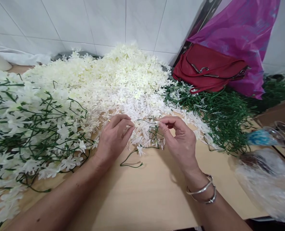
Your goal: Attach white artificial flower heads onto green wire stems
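Stem at the dial's centre is pinched in my right hand; I cannot tell whether my left hand has anything in its grip. Flowered stems at nine o'clock seem done; loose blossoms at twelve and greenery at three seem left.

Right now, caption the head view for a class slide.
Right hand pinching a green sprig, left hand near, white flowers heaped beyond.
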{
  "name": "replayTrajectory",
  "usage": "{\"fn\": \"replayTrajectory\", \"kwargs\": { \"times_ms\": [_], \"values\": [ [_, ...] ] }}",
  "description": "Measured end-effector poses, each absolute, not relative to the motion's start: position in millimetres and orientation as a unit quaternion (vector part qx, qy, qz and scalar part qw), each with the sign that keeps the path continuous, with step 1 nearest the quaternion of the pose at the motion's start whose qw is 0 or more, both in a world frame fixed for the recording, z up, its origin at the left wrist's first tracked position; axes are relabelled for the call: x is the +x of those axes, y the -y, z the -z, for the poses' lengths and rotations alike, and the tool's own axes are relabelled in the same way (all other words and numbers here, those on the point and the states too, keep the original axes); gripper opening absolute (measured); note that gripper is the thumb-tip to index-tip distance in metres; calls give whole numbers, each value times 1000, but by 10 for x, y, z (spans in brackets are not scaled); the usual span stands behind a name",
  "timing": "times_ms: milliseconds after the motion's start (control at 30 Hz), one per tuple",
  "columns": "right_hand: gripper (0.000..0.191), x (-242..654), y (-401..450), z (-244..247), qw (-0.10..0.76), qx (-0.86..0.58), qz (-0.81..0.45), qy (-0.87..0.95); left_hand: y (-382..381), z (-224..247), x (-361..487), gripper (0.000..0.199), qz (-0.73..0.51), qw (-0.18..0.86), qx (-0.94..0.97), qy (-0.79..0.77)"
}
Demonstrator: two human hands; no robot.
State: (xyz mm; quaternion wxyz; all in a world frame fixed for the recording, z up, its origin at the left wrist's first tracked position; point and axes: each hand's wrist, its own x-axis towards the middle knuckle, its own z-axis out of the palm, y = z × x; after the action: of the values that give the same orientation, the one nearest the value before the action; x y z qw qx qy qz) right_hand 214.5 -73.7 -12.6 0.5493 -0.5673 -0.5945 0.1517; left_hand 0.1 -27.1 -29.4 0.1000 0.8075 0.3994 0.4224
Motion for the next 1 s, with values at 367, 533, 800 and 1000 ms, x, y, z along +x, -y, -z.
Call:
{"fn": "replayTrajectory", "kwargs": {
  "times_ms": [367, 533, 800, 1000],
  "values": [
    [11, 2109, 719, 97, 582, -565, -319, 490, 397, 236, 17, 8, -512, 402, 617, -441],
    [7, 2201, 697, 92, 612, -559, -279, 484, 400, 315, -8, 11, -508, 414, 614, -440],
    [11, 2396, 607, 119, 637, -577, -196, 472, 418, 340, -13, 14, -504, 455, 592, -435],
    [7, 2460, 572, 158, 605, -598, -135, 507, 426, 341, -10, 16, -486, 453, 598, -450]
  ]
}}
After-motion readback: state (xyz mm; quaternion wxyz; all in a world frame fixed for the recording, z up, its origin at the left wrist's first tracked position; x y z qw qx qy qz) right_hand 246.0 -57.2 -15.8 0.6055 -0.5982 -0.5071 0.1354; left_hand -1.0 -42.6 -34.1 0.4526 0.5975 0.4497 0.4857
